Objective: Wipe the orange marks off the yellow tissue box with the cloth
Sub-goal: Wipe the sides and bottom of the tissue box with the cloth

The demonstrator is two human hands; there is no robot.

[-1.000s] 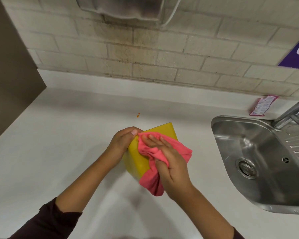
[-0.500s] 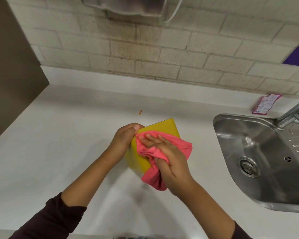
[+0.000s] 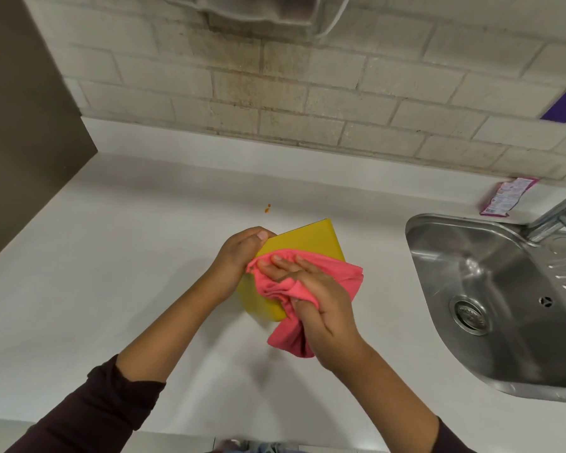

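Left hand grips yellow tissue box; right hand presses cloth on it (counter open leftward).

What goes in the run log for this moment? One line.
left hand: steadies yellow tissue box | right hand: presses pink cloth on box | marks: hidden

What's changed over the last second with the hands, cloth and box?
The right hand slid the pink cloth slightly up the yellow tissue box, fingers flatter. The left hand still grips the box's left edge. Nothing was released; the orange speck stays on the counter.
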